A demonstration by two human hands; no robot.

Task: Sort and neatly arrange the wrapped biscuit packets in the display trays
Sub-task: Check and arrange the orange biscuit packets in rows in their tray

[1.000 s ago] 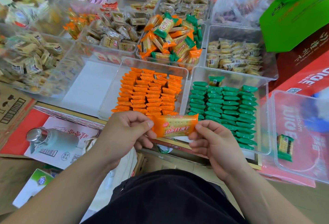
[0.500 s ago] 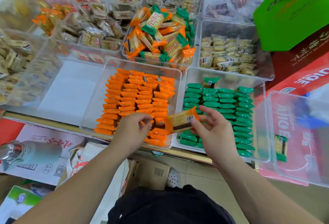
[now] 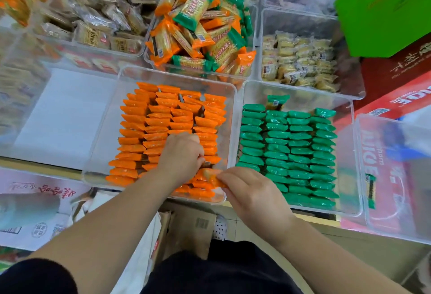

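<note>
Grip narrow: pinching orange packet (image 3: 210, 175) by its right end with right hand (image 3: 251, 191). Curling left hand (image 3: 180, 156) down into the orange rows just left of it; cannot tell if holding anything or only pressing. Holding packet over near-right corner of orange tray (image 3: 177, 71), long axis left-right, parallel to the rows. Judging target as the gap right under it, between both hands. Needs only a short drop from right hand; watch for knocking neighbours askew.
</note>
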